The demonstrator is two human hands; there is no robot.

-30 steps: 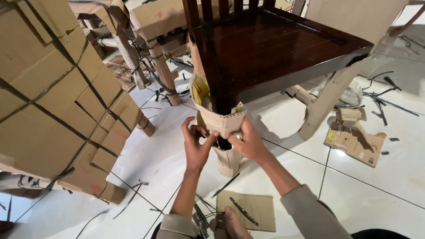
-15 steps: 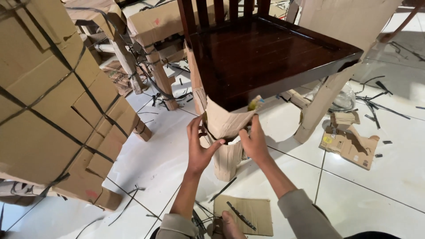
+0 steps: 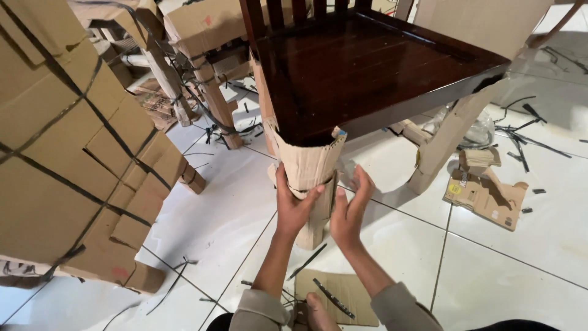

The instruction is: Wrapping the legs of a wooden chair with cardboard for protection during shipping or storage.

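Wrapping cardboard [image 3: 304, 164], chair leg [image 3: 313, 224], both hands [image 3: 323, 205]

My left hand [image 3: 295, 205] grips the brown corrugated cardboard sleeve [image 3: 308, 175] wrapped round the front leg of the dark polished wooden chair [image 3: 367, 67]; my right hand [image 3: 349, 211] presses it just beside, fingers spread.

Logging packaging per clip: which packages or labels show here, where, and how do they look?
Strapped carton: left, large, brown, black bands.
Cardboard sleeve: on the chair leg, tan, under left hand and right hand.
Torn carton piece: right floor, brown, yellow label.
Flat cardboard: bottom centre.
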